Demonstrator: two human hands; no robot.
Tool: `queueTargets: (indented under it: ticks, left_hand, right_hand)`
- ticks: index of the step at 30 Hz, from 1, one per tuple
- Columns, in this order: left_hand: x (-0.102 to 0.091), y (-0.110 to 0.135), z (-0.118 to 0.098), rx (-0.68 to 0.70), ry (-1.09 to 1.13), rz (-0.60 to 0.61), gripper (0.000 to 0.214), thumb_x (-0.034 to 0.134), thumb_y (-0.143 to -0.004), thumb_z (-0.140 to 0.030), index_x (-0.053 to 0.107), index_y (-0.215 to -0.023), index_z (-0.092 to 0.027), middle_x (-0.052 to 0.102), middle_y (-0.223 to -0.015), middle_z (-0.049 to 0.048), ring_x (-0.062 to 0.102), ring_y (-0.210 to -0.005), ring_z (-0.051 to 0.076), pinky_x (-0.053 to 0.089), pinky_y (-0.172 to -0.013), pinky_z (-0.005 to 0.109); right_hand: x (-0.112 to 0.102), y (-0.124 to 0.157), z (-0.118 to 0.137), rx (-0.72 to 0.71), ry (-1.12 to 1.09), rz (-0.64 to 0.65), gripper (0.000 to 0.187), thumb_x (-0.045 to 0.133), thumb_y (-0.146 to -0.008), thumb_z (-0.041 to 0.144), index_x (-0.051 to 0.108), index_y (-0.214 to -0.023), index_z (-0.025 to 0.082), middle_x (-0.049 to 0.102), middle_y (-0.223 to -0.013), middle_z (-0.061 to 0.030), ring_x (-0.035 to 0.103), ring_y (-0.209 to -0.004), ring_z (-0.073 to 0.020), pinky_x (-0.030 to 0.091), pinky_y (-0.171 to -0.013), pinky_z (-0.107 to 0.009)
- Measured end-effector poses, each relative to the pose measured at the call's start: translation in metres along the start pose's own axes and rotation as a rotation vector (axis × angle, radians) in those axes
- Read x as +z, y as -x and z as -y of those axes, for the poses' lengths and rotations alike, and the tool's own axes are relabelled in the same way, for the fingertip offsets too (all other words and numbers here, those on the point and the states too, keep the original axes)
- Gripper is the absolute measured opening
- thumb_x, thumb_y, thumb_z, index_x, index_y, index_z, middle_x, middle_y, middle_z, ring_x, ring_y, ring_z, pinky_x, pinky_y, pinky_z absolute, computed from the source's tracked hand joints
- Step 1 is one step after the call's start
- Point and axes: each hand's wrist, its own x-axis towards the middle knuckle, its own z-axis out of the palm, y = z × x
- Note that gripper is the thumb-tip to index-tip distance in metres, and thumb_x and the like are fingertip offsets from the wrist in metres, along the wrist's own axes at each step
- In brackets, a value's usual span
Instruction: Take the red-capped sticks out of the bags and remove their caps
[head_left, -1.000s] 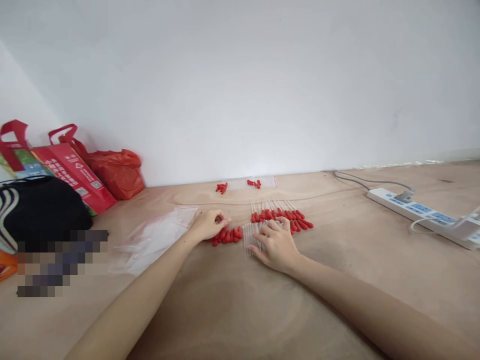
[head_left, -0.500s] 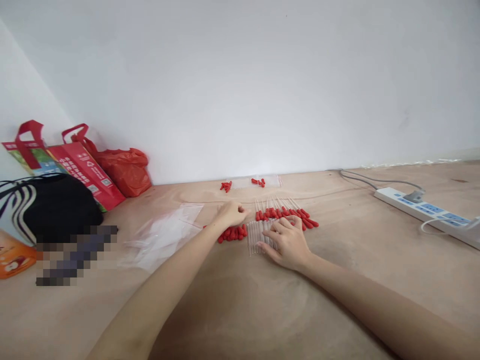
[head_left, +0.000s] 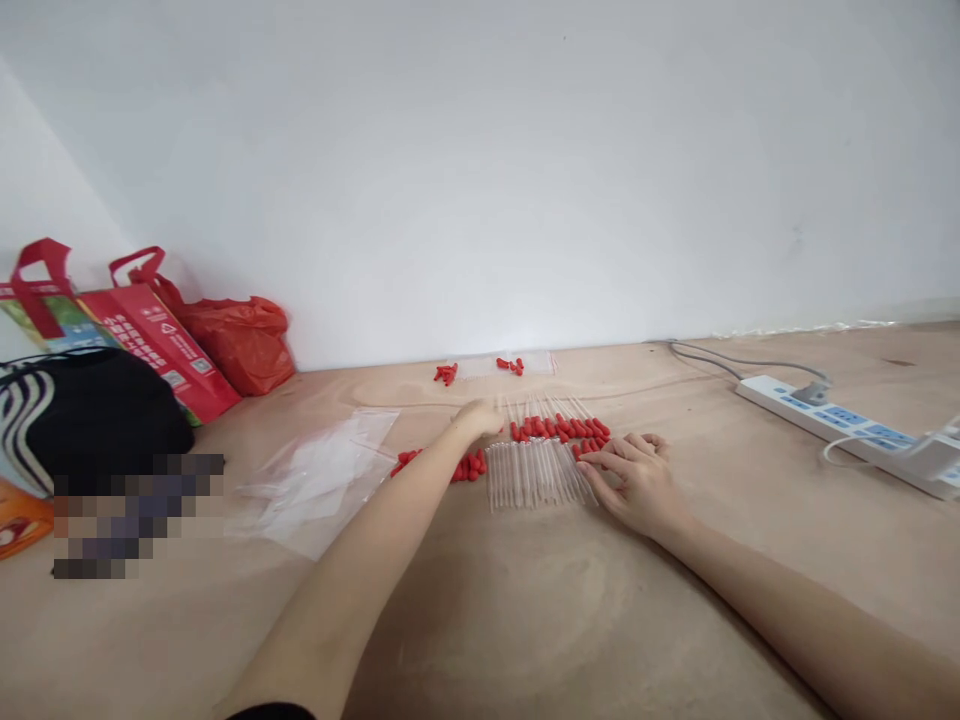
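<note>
A row of clear thin tubes (head_left: 534, 474) lies on the brown table (head_left: 525, 610). Behind it is a second row of tubes with red rubber caps (head_left: 561, 428) fitted. Loose red caps (head_left: 465, 466) are scattered left of the bare tubes. My left hand (head_left: 480, 418) reaches to the left end of the capped row, its fingers curled; what they hold is hidden. My right hand (head_left: 634, 480) rests at the right edge of the bare tubes, fingers spread flat and touching the tubes and a few caps.
Clear plastic bags (head_left: 322, 478) lie at the left. Small bags with red caps (head_left: 480, 368) sit by the wall. Red bags (head_left: 187, 340) and a black bag (head_left: 90, 415) stand far left. A white power strip (head_left: 847, 432) with cables lies at the right.
My left hand has moved forward from the loose caps to the capped row. My right hand has slid right, off the bare tubes to their right edge.
</note>
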Motion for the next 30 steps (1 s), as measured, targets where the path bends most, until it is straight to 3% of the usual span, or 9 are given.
queueTargets:
  ticks: [4,7,9,11,14,20,26,30]
  left_hand:
    - [-0.017,0.036,0.01,0.115,-0.067,-0.172,0.017,0.041,-0.082,-0.024,0.055,-0.084,-0.014,0.063,-0.081,0.0095,0.059,-0.079,0.022,0.042,-0.066,0.03]
    - [-0.011,0.075,0.027,0.272,-0.067,-0.248,0.015,0.039,-0.086,-0.026,0.051,-0.088,-0.018,0.061,-0.086,0.0052,0.058,-0.08,0.018,0.043,-0.069,0.028]
    - [0.001,0.096,0.041,0.559,-0.094,-0.412,0.016,0.039,-0.087,-0.027,0.051,-0.082,-0.017,0.06,-0.08,0.0045,0.058,-0.074,0.017,0.044,-0.067,0.029]
    - [0.013,0.111,0.053,0.763,-0.101,-0.571,0.017,0.039,-0.088,-0.026,0.051,-0.078,-0.017,0.059,-0.076,0.0041,0.057,-0.07,0.016,0.046,-0.067,0.029]
    - [0.024,0.121,0.063,0.922,-0.108,-0.677,0.013,0.042,-0.087,-0.021,0.054,-0.084,-0.016,0.059,-0.079,0.0047,0.056,-0.073,0.015,0.047,-0.07,0.028]
    - [0.023,0.123,0.064,0.942,-0.138,-0.697,0.016,0.043,-0.086,-0.019,0.058,-0.09,-0.015,0.058,-0.077,0.0051,0.054,-0.071,0.014,0.046,-0.067,0.027]
    - [0.02,0.126,0.063,0.909,-0.15,-0.706,0.011,0.048,-0.082,-0.02,0.059,-0.079,-0.018,0.062,-0.078,0.0033,0.054,-0.074,0.016,0.04,-0.074,0.033]
    - [0.021,0.125,0.063,0.924,-0.126,-0.657,0.01,0.05,-0.082,-0.022,0.059,-0.083,-0.019,0.065,-0.085,0.0027,0.056,-0.083,0.016,0.037,-0.085,0.035]
  right_hand:
    - [0.004,0.0,0.0,0.009,-0.037,0.001,0.019,0.049,-0.08,0.029,0.063,-0.092,0.024,0.059,-0.075,-0.0026,0.052,-0.072,-0.0153,0.03,-0.076,-0.035]
    - [0.004,-0.001,0.002,0.002,-0.085,-0.016,0.039,0.05,-0.079,0.035,0.05,-0.115,0.02,0.057,-0.095,-0.0089,0.052,-0.09,-0.0205,0.035,-0.076,-0.035]
    - [0.003,-0.003,0.008,-0.048,-0.104,-0.006,0.052,0.053,-0.077,0.04,0.043,-0.123,0.017,0.054,-0.106,-0.0119,0.049,-0.099,-0.0228,0.036,-0.08,-0.037]
    - [0.002,-0.005,0.016,-0.136,-0.112,0.029,0.054,0.055,-0.076,0.042,0.043,-0.123,0.019,0.054,-0.108,-0.0109,0.047,-0.102,-0.0233,0.033,-0.086,-0.039]
    - [0.006,-0.007,0.032,-0.241,-0.129,0.067,0.041,0.055,-0.076,0.041,0.052,-0.113,0.023,0.061,-0.097,-0.0049,0.05,-0.096,-0.0206,0.026,-0.091,-0.043]
    - [0.022,-0.009,0.053,-0.3,-0.173,0.055,0.02,0.051,-0.081,0.03,0.06,-0.097,0.022,0.061,-0.063,0.0029,0.052,-0.073,-0.0124,0.02,-0.093,-0.043]
    - [0.023,-0.009,0.055,-0.303,-0.11,0.125,0.015,0.05,-0.081,0.03,0.063,-0.089,0.025,0.059,-0.071,0.0009,0.047,-0.074,-0.0129,0.016,-0.093,-0.046]
    - [0.022,-0.009,0.057,-0.27,-0.155,0.101,0.013,0.049,-0.082,0.026,0.062,-0.082,0.024,0.061,-0.073,0.0024,0.049,-0.078,-0.0127,0.009,-0.097,-0.047]
